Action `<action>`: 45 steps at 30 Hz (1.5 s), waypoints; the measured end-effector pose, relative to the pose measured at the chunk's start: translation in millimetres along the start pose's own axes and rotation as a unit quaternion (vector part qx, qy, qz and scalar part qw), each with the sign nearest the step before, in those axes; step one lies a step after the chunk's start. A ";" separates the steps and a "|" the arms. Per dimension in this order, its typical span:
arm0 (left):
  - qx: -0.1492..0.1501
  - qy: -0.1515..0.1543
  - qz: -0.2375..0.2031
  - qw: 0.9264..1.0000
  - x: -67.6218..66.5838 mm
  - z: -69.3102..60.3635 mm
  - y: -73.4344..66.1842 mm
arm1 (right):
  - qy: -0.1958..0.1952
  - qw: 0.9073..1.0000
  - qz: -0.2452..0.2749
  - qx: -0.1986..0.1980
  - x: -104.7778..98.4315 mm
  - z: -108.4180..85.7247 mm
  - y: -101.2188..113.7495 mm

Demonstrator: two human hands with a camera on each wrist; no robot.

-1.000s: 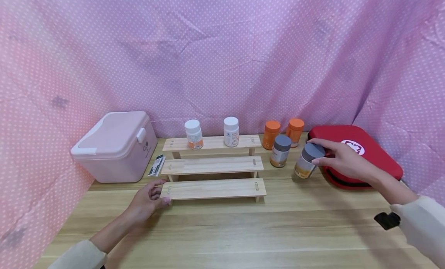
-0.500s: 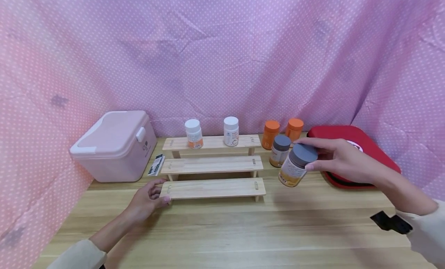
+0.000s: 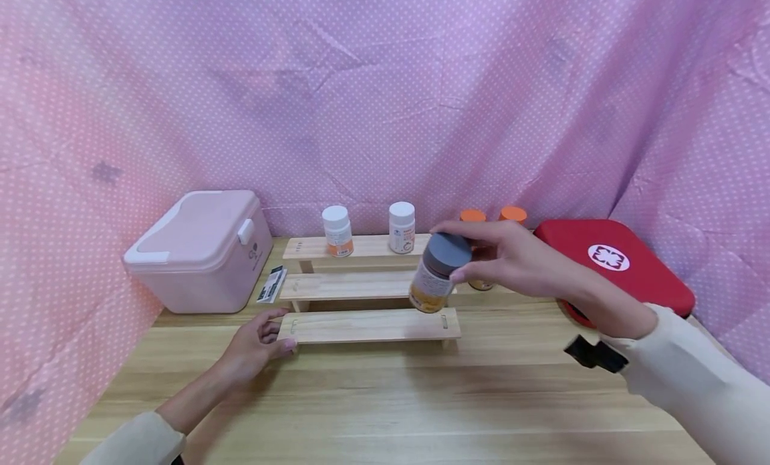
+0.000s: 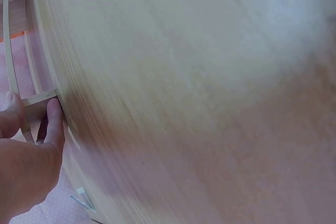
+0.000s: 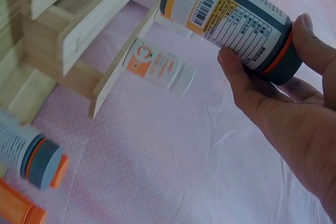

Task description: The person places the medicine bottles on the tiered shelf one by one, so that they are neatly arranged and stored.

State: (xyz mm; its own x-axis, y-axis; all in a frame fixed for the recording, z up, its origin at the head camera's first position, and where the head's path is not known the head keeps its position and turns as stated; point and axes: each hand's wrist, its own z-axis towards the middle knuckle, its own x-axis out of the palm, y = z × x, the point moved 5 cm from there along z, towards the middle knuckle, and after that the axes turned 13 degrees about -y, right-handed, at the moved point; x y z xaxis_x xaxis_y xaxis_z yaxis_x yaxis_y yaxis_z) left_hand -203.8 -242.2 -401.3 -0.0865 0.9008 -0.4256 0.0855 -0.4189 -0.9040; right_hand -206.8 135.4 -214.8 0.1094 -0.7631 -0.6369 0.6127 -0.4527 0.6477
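Your right hand's pinched jar has reached the rack's right end, unplaced; your left hand grips the front-left corner.

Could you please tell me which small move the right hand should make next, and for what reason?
Probably the right hand should turn the grey-capped bottle upright above the rack: it is held tilted, and the shelves look narrow. The left hand grips the rack's left end, which may steady it.
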 end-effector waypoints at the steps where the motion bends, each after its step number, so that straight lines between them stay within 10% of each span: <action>1: 0.000 -0.001 0.001 1.000 0.0 0.2 -0.2 | 0.001 1.000 0.002 0.000 3.5 4.7 1.3; 24: 0.000 0.001 0.001 1.000 -0.6 1.3 -1.8 | 0.016 0.999 0.042 0.031 99.6 95.2 4.4; 45: -0.007 0.001 0.002 1.000 0.1 1.7 0.8 | 0.022 0.999 -0.005 0.024 135.4 106.8 2.3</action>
State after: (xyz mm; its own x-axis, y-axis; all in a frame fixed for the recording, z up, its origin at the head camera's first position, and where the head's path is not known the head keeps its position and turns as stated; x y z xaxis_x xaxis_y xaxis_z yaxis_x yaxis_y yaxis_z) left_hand -205.4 -242.6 -402.1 -0.0852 0.8996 -0.4284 0.0995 -0.4201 -0.9020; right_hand -274.2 -18.2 -254.9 0.1380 -0.7386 -0.6599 0.5758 -0.4822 0.6602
